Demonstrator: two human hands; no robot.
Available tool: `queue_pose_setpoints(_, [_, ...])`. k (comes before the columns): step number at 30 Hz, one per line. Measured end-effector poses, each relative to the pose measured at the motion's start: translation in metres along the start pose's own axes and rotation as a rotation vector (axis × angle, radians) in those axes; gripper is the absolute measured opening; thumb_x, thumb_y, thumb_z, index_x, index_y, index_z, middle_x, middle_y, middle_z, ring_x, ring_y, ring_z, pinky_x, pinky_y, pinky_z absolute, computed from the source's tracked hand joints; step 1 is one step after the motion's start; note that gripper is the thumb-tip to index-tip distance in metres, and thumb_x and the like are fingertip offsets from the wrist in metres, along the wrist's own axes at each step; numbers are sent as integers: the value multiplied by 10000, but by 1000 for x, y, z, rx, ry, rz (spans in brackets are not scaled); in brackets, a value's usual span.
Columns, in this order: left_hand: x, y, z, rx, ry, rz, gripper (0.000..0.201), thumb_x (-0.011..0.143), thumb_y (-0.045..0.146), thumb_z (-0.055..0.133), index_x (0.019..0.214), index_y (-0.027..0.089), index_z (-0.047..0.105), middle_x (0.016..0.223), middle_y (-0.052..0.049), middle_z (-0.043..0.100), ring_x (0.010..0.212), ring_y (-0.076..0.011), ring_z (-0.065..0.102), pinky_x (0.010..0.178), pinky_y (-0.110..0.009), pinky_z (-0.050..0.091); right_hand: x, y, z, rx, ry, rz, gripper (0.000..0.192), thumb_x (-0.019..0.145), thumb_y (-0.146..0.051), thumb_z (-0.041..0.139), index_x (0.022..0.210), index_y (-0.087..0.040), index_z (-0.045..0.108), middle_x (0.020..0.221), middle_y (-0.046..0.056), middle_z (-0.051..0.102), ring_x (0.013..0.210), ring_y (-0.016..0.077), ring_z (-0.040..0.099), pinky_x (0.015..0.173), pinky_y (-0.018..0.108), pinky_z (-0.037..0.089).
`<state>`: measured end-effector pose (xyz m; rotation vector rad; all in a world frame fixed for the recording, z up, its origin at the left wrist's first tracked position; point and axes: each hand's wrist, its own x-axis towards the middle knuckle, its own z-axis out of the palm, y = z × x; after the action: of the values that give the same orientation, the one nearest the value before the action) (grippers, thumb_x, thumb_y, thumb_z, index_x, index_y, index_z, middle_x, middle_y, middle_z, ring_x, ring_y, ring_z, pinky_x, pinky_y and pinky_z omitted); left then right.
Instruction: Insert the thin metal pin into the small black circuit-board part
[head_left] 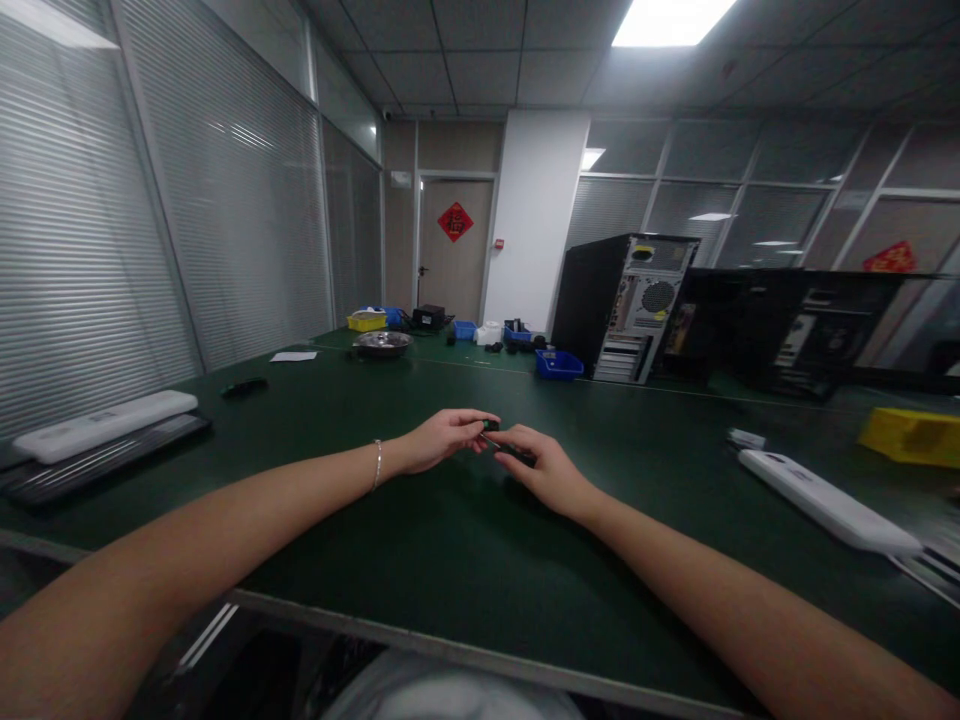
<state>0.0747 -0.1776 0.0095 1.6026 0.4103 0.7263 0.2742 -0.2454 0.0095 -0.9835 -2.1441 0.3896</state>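
Dark green paint or matting covers the counter [420,560], which runs toward a door [450,275] at the far end of the room. Near its middle a small dark piece [491,425] sits between the two hands, too tiny and blurred to identify. The left hand [442,443] has it pinched between thumb and fingertips, with hardly any gap. The right hand [551,470] is curled around a slim tool [517,456], its thin shaft angled toward the piece; whether the tip touches it, I cannot tell.

With the fingers this close, the likeliest trouble is a slip: if the shaft skids off, its tip could jab the left fingertips. A grip on so little surface might also let the piece twist or pop loose under sideways pressure, and, being dark, it would be hard to spot on this counter. Pressing off-line could mark it too.

Beyond the hands stand a blue tray [559,366] and, just beside it, an upright computer tower [598,305]. Farther left is a metal bowl [382,345], with a white sheet [294,357] near it. A long white unit [109,425] lies at the far left, and a white bar [829,500] lies on the right, past the right forearm; it is well apart from the hands, so snagging it seems unlikely
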Motion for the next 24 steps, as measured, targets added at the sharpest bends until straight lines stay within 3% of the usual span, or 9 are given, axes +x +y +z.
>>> queue_pose_setpoints(8, [0,9,-4,251,123,105,336,824,301,584,1107,123,611,879,-68,625,751,-143,561,730,-303,450,0,3,-4,-42,116,-18,325,866,-217,541,1184,-242,605,933,59,630,802,185,585,714,309,462])
queue_pose_setpoints(15, [-3,11,-4,282,85,89,378,721,264,696,1069,130,635,914,-78,651,775,-164,601,741,-326,474,-1,2,-6,-83,136,-30,322,849,-204,556,1161,-243,625,929,57,642,831,192,602,734,311,467])
queue_pose_setpoints(24, [-8,15,1,421,43,166,263,813,298,592,1001,118,628,894,-83,650,764,-163,613,746,-316,484,-1,0,-5,-42,93,-36,331,865,-217,541,1188,-249,607,937,67,643,851,203,594,752,328,467])
